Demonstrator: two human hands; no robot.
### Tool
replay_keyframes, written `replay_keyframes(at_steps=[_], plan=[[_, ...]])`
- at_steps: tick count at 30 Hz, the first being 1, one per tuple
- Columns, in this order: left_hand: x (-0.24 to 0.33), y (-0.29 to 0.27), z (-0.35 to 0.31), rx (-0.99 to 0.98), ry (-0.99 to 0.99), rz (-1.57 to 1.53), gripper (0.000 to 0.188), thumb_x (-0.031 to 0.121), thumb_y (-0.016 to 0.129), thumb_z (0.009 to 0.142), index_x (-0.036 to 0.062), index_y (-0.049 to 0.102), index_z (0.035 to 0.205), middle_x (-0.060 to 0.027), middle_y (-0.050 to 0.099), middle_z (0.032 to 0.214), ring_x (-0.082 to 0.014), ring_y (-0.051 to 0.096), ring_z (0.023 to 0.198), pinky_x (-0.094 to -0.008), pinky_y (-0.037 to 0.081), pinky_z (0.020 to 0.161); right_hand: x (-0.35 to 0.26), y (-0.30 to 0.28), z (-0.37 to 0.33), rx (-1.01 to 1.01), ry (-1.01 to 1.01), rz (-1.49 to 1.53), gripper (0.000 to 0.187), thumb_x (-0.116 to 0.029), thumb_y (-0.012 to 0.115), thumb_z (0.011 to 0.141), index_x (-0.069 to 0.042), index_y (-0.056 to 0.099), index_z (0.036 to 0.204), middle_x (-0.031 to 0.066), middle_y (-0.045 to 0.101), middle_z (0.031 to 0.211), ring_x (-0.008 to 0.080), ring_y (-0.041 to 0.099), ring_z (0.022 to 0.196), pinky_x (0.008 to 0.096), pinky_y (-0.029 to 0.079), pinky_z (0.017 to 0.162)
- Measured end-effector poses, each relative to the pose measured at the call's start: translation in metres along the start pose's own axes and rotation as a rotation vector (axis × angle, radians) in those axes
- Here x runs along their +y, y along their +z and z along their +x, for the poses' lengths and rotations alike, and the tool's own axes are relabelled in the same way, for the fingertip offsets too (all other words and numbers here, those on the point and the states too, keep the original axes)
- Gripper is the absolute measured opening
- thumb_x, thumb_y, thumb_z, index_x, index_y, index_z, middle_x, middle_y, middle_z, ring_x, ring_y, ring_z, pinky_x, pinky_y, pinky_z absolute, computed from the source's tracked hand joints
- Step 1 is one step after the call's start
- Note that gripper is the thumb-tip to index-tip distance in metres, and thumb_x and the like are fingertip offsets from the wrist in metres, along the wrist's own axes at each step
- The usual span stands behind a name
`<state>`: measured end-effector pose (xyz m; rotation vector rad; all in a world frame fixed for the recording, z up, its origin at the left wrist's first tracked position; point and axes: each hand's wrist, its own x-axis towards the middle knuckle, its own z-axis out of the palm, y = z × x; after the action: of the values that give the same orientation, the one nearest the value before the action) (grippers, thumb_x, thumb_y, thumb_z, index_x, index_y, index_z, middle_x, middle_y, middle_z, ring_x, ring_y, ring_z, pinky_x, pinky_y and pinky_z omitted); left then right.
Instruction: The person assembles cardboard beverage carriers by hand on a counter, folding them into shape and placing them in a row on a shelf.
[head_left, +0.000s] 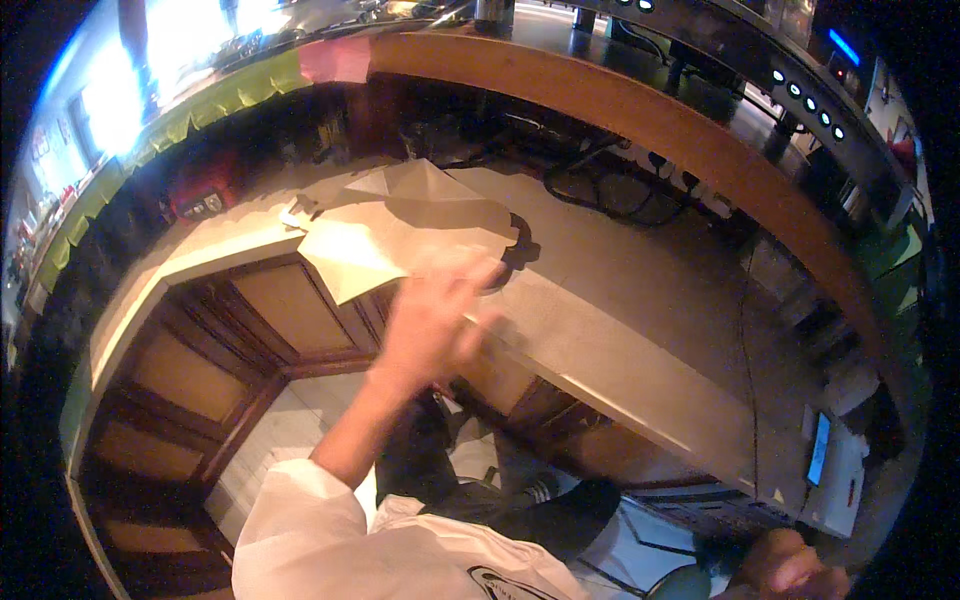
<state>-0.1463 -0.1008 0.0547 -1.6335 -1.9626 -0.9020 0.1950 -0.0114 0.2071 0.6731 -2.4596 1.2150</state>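
The brown paper bag (400, 235) lies flat on the pale counter (640, 300), near its corner, and one end of it hangs a little over the counter edge. It is creased, with a lighter sheet unfolded at the far side and a dark round handle hole at its right end. The left hand (435, 320) is raised over the near edge of the bag, blurred; the fingers look spread and loose, and I cannot tell if they hold the paper. The right hand (790, 570) is low at the bottom right, away from the bag, and its fingers are not clear.

A pink label (335, 60) and green strips (215, 100) sit along the upper shelf edge. Black cables (600, 185) lie behind the bag. A white device with a blue screen (830, 460) stands at the right end of the counter. Dark wooden cabinet doors (250, 330) are under the counter.
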Motion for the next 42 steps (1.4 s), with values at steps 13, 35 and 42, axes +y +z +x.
replay_keyframes(at_steps=[13,35,42], plan=[[-0.088,-0.026,-0.047,0.083,-0.180,0.170,0.015,0.014,0.070,0.089,0.0062,0.071,0.102,-0.0099,0.073,0.090,-0.0296,0.070,0.085,-0.0401,0.054,0.080,-0.018,0.016,0.026,-0.013,-0.080,0.559,0.042,-0.022,0.067,0.098,-0.033,0.063,0.138,-0.0045,0.059,0.140,0.0188,0.048,0.139,0.0509,0.036,0.115],[0.001,-0.018,-0.043,-0.008,0.218,-0.468,0.023,0.016,0.075,0.086,0.0081,0.072,0.108,-0.0084,0.073,0.105,-0.0267,0.069,0.102,-0.0411,0.053,0.094,0.200,0.070,0.046,-0.024,0.340,-0.841,0.038,-0.017,0.067,0.089,-0.010,0.066,0.127,0.0091,0.069,0.126,0.0305,0.065,0.114,0.0442,0.051,0.100],[-0.033,-0.028,-0.099,0.382,-0.150,-0.370,0.018,0.006,0.069,0.086,0.0035,0.071,0.104,-0.0127,0.073,0.109,-0.0321,0.068,0.108,-0.0519,0.047,0.104,0.228,0.070,0.084,0.080,0.346,-0.592,0.020,-0.009,0.070,0.089,-0.007,0.074,0.109,0.0126,0.075,0.104,0.0308,0.072,0.095,0.0391,0.058,0.083]])
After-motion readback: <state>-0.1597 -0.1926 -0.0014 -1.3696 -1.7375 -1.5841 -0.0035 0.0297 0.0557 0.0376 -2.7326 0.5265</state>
